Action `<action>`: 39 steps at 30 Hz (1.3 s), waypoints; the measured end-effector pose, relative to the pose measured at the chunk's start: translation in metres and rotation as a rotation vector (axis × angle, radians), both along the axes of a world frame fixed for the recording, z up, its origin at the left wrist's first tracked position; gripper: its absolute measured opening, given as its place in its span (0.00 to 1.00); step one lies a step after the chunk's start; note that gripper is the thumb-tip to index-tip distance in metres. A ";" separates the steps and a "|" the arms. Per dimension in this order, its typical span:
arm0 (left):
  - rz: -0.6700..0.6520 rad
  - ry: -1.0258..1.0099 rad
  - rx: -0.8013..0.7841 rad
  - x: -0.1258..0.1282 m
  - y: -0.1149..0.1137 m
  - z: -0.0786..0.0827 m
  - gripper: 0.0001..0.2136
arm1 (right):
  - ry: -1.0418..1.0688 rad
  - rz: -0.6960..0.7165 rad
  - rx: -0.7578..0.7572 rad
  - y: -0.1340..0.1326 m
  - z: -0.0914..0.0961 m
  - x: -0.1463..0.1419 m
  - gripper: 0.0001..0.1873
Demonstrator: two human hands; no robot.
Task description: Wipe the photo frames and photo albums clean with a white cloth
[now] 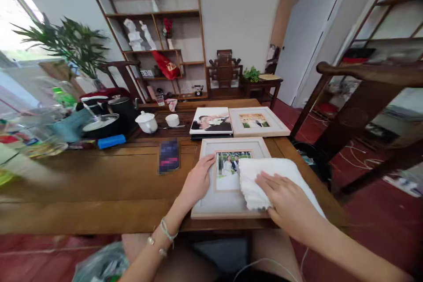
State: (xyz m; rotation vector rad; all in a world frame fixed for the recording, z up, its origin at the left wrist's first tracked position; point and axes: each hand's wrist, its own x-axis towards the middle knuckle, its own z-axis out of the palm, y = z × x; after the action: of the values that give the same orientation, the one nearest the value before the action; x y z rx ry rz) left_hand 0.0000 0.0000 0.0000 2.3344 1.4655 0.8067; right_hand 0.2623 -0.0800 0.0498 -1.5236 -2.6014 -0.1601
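A picture frame [203, 205] with a pale wooden border lies flat at the table's front edge, a photo of two people in its middle. My left hand [197, 181] grips its left side, fingertips reaching over the glass near the photo. With my right hand [287, 200] I hold a white cloth [280, 169] pressed down on the frame's right half. The cloth covers part of the photo and hangs over the right border. Just behind lie a second framed photo [277, 128] and a white-and-dark photo album [211, 113], side by side.
A blurred phone-like dark item [168, 156] lies left of the frame. Farther left stand a white lidded cup [146, 122], a small white bowl [172, 120], a blue object [111, 141] and a dark pot [101, 124]. A wooden chair [360, 105] stands at right, beside a black bin [313, 163].
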 end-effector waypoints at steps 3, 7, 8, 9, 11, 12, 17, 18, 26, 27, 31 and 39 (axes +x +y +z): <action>-0.001 -0.010 0.017 0.001 0.000 0.001 0.26 | 0.015 -0.042 0.021 0.035 0.002 0.001 0.30; 0.001 -0.011 0.022 0.000 0.001 -0.001 0.24 | 0.050 -0.111 0.100 0.085 0.003 0.003 0.29; 0.005 -0.008 0.018 0.000 0.001 -0.001 0.24 | 0.054 -0.127 0.121 0.096 0.003 0.003 0.29; 0.010 -0.004 0.013 -0.001 0.001 -0.002 0.24 | 0.052 -0.140 0.135 0.106 0.003 0.002 0.29; 0.018 0.002 0.009 -0.001 0.001 -0.002 0.23 | 0.025 -0.148 0.138 0.116 0.003 -0.002 0.28; 0.018 0.005 0.010 -0.001 0.001 -0.002 0.23 | 0.001 -0.143 0.126 0.116 0.004 -0.004 0.28; 0.007 0.012 0.027 -0.001 0.000 0.000 0.22 | -0.133 -0.083 -0.008 0.066 0.017 -0.019 0.24; 0.012 0.014 0.029 0.000 0.000 0.001 0.22 | -0.151 -0.085 -0.043 0.051 0.021 -0.020 0.23; 0.024 0.032 0.037 0.000 0.000 0.000 0.22 | -0.118 0.134 0.117 -0.034 0.010 -0.025 0.31; 0.023 0.030 0.041 0.000 0.000 0.000 0.22 | -0.085 0.178 0.187 -0.039 0.005 -0.027 0.30; 0.013 0.028 0.057 0.000 0.000 -0.001 0.22 | 0.012 0.283 0.351 -0.043 -0.011 -0.037 0.29; 0.003 0.038 0.046 0.001 0.000 0.001 0.20 | 0.028 0.142 0.142 0.043 -0.019 -0.020 0.34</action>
State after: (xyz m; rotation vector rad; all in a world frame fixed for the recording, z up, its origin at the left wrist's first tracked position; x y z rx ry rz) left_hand 0.0006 -0.0001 0.0006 2.3945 1.4813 0.8090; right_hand 0.2424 -0.0374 0.0307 -1.2812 -2.6022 -0.2997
